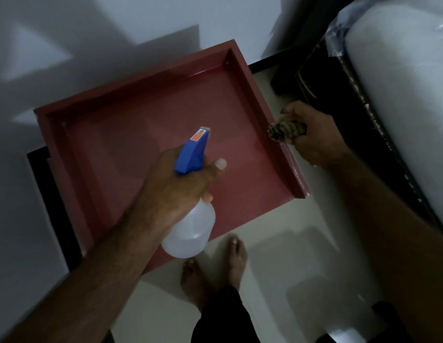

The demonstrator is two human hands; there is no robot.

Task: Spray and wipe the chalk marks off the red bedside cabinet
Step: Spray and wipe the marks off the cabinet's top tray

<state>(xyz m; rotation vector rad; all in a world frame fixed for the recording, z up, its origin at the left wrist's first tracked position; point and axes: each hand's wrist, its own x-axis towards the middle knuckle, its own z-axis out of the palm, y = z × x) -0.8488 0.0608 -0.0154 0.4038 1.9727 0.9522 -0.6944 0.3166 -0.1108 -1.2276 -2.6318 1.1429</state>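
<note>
Cloth (281, 131) mostly inside right hand (314, 138)

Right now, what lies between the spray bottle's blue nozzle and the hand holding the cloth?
In the head view, only bare red cabinet top and its raised rim separate the spray bottle from the right hand gripping the cloth.

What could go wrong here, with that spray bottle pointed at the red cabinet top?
Spray from the bottle in the left hand may drift past the red cabinet's front edge onto the glossy floor by the bare feet: a slip risk. The raised rim could trap liquid in corners that the bunched cloth in the right hand may miss.
</note>
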